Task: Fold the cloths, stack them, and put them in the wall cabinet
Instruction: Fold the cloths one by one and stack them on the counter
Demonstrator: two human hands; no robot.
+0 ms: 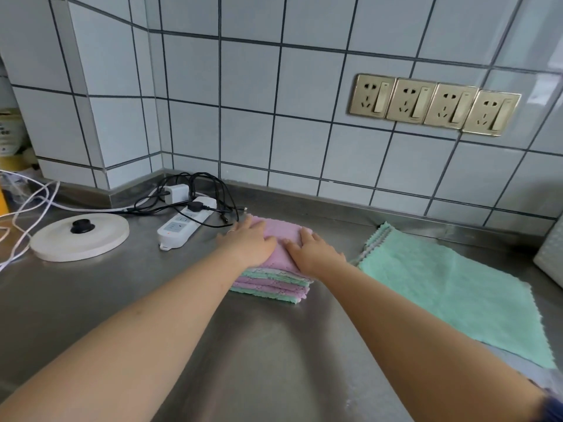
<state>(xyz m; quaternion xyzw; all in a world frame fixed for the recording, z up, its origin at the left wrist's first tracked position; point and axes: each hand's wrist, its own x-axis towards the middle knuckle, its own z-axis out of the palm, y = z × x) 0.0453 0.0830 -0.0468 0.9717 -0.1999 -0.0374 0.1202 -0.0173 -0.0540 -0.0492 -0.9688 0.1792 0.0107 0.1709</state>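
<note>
Folded stack of cloths sits at centre of steel counter, pink cloth on top. Left hand and right hand press flat on it, fingers straight. Unfolded green cloth lies at 3 o'clock; power strip at 10 o'clock.

No legible text, labels or numbers.

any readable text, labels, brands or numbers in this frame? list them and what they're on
None can be read.
Container at the far left edge: dark print on its label, too blurred to read.
Power strip: no legible marking.
Wall sockets: no print visible.
Folded cloths, green cloth, round lid: no text.
</note>
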